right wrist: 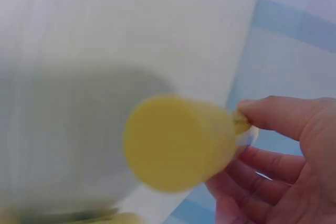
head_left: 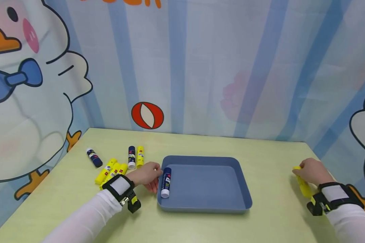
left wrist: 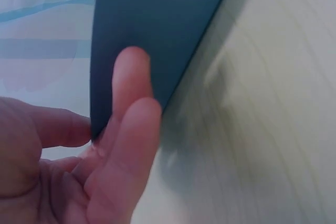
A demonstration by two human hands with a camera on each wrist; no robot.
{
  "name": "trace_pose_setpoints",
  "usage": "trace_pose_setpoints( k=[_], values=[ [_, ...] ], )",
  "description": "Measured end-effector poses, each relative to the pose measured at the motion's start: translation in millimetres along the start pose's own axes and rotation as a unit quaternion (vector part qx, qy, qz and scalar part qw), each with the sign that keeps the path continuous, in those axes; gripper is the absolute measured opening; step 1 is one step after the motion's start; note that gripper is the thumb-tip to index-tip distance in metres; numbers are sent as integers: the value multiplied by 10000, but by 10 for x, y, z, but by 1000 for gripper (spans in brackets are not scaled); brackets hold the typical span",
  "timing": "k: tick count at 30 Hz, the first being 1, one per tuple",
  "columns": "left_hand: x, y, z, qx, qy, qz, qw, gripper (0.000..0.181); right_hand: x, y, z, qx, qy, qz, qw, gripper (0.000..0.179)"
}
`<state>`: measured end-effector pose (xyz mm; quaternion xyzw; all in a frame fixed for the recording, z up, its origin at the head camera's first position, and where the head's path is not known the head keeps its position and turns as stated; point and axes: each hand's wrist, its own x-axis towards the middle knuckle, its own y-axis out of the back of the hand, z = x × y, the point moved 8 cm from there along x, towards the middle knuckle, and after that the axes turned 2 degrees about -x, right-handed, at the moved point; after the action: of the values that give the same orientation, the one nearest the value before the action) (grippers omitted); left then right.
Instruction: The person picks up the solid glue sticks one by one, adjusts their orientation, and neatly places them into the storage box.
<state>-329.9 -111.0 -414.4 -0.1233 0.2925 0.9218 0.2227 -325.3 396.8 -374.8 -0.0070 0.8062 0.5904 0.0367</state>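
My left hand [head_left: 148,174] is at the left side of the blue-grey tray [head_left: 207,184], gripping its rim. In the left wrist view, the thumb meets the edge of the tray wall [left wrist: 152,14] while other fingers lie along its outer face. Inside the tray, a navy glue stick [head_left: 166,182] with a white end lies along the left wall. Far to the right, my right hand [head_left: 315,171] holds a yellow glue stick [head_left: 304,186] above the table. Thumb and fingers pinch one end of it, and its round yellow end [right wrist: 168,142] faces the right wrist camera.
Several yellow glue sticks [head_left: 105,171] lie left of the tray, partly behind my left wrist. Behind them are a navy one [head_left: 131,157] and a yellow one [head_left: 140,156] side by side. Another navy one [head_left: 94,157] lies farther left. A printed curtain [head_left: 200,67] backs the table [head_left: 273,168].
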Motion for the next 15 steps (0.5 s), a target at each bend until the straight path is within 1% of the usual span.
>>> trace_pose_setpoints(
  k=[2, 4, 6, 8, 11, 15],
  values=[
    [-5, 5, 18, 46, -38, 38, 10000, 18, 4, 77, -89, 134, 102, 0, 9999, 39],
    [-15, 12, 43, 106, -78, 87, 9999, 17, -3, 135, -187, 398, 169, -49, 9991, 48],
    [-15, 20, 56, 212, -114, 177, 9996, 16, -6, 169, -288, 726, 233, -101, 9970, 55],
    [-9, 24, 62, 332, -133, 271, 9990, 16, -9, 180, -407, 1213, 245, -181, 9922, 59],
    [23, 23, 49, 515, -113, 387, 9979, 16, -13, 162, -598, 1991, 157, -236, 9796, 63],
    [44, 15, 46, 753, -118, 422, 9962, 17, -52, 92, -875, 3064, 81, -294, 9514, 68]
  ],
)
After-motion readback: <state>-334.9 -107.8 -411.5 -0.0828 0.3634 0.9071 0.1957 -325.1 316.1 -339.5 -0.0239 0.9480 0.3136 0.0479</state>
